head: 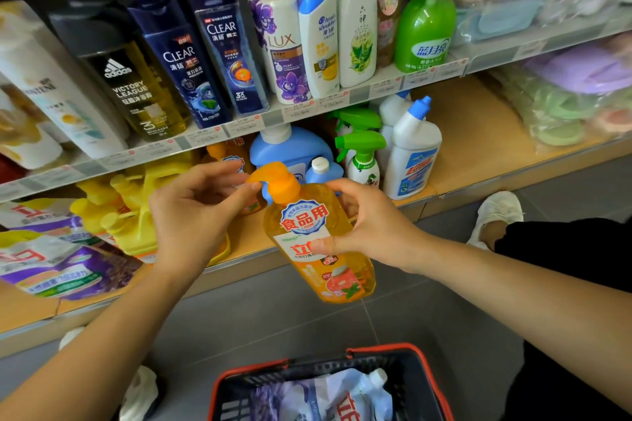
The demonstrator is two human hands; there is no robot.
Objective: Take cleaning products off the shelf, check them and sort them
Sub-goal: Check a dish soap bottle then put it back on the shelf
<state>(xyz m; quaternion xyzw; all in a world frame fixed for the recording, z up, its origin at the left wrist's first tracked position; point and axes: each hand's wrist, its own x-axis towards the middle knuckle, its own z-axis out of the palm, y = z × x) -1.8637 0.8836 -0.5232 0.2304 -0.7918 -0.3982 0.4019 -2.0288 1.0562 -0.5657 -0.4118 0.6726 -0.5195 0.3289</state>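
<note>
Orange detergent bottle [318, 239] tilted in my right grip [369, 222], fingers wrapped behind it, thumb on the label. My left grip [198, 212] pinches its pump top. The bottle hangs just off the lower shelf [239, 270] edge, over open grey floor [273, 318]. Red-rimmed basket [420, 362] below both grips, pouch [328, 396] inside. Both forearms reach forward.

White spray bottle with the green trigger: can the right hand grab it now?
Probably not yet. The right hand grips the orange pump bottle, so it is full. The white spray bottle with the green trigger stands close behind it, with nothing in front, so a freed hand likely could.
</note>
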